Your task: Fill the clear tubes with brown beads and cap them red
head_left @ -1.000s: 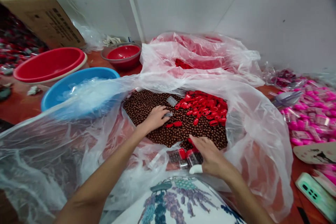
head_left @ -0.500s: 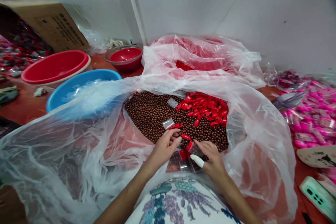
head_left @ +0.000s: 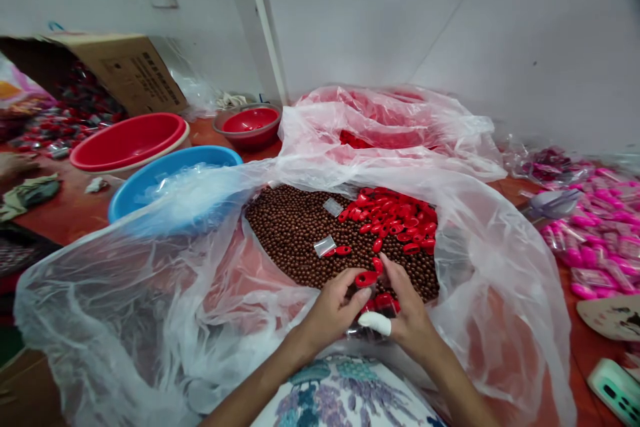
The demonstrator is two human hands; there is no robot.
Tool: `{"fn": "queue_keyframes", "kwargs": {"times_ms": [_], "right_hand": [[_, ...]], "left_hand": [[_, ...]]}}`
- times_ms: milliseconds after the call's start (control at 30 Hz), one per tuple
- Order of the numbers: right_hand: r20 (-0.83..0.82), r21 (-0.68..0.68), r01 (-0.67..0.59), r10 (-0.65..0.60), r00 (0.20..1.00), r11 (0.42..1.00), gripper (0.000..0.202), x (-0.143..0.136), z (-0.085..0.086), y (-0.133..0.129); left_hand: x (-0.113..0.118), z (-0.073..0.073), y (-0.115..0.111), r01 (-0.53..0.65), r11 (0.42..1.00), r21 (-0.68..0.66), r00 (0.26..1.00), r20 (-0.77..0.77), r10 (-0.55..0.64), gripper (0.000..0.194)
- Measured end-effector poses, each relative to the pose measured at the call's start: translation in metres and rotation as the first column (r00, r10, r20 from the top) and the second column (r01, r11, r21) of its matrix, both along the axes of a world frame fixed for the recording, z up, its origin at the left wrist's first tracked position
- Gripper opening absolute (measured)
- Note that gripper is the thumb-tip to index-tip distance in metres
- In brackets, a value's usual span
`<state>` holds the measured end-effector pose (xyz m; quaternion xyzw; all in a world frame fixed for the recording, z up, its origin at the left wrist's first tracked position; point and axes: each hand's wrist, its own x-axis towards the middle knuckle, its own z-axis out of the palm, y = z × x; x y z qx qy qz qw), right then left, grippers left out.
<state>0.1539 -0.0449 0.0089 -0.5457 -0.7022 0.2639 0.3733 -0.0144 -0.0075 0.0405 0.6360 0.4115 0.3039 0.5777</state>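
My left hand [head_left: 336, 303] pinches a small red plastic cap [head_left: 367, 278] with an oval hole between thumb and forefinger. Close beside it, my right hand [head_left: 411, 317] is closed around a clear plastic container with a red top [head_left: 386, 303], partly hidden by the fingers. A white finger cot [head_left: 375, 323] covers the right thumb. Another red piece [head_left: 377, 265] shows at the right fingertips. Beneath both hands lie many brown beads [head_left: 295, 227] in a translucent plastic sheet [head_left: 255, 260]. A heap of red caps [head_left: 395, 213] rests on the beads.
Two small clear plastic pieces, one a clear box [head_left: 325, 246], lie on the beads. Left stand a blue basin [head_left: 120, 197], a red basin [head_left: 127, 140] and a cardboard box [head_left: 143, 80]. Pink items [head_left: 605, 227] and a phone [head_left: 617, 387] are right; a red-filled bag [head_left: 390, 113] is behind.
My left hand has moved right and toward me, and now has a red cap in its pinch. Both hands are closer together. The camera view has tilted up.
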Motion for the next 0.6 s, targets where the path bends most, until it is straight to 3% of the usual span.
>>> {"fn": "queue_keyframes", "kwargs": {"times_ms": [67, 167, 300, 400, 467, 533, 600], "right_hand": [[0.095, 0.046, -0.072, 0.067, 0.993, 0.996, 0.077, 0.001, 0.007, 0.002], [0.213, 0.113, -0.119, 0.093, 0.973, 0.986, 0.078, 0.0, 0.009, 0.004], [0.369, 0.177, -0.073, 0.002, 0.929, 0.982, 0.074, -0.003, 0.0, 0.002], [0.384, 0.218, -0.04, -0.048, 0.922, 0.975, 0.068, -0.006, -0.007, 0.0], [0.355, 0.238, -0.035, -0.053, 0.933, 0.971, 0.067, -0.008, -0.009, -0.001], [0.327, 0.255, -0.036, -0.051, 0.944, 0.966, 0.066, -0.011, -0.009, -0.001], [0.315, 0.274, -0.039, -0.051, 0.948, 0.961, 0.065, -0.013, -0.009, -0.001]], "left_hand": [[-0.001, 0.002, 0.001, 0.014, 0.999, 0.041, 0.999, -0.047, -0.012, 0.03], [-0.002, 0.004, 0.002, 0.017, 1.0, -0.018, 1.0, -0.008, -0.017, 0.032], [-0.002, 0.005, 0.001, 0.033, 0.991, -0.13, 0.998, 0.055, -0.026, 0.035], [0.002, 0.001, 0.0, -0.021, 0.98, -0.197, 0.993, 0.107, 0.042, 0.034], [0.007, -0.004, -0.001, -0.046, 0.937, -0.347, 0.975, 0.19, 0.119, 0.044], [0.013, -0.009, -0.004, -0.004, 0.841, -0.541, 0.949, 0.263, 0.173, 0.057], [0.019, -0.013, -0.007, 0.023, 0.757, -0.652, 0.935, 0.282, 0.215, 0.062]]}}
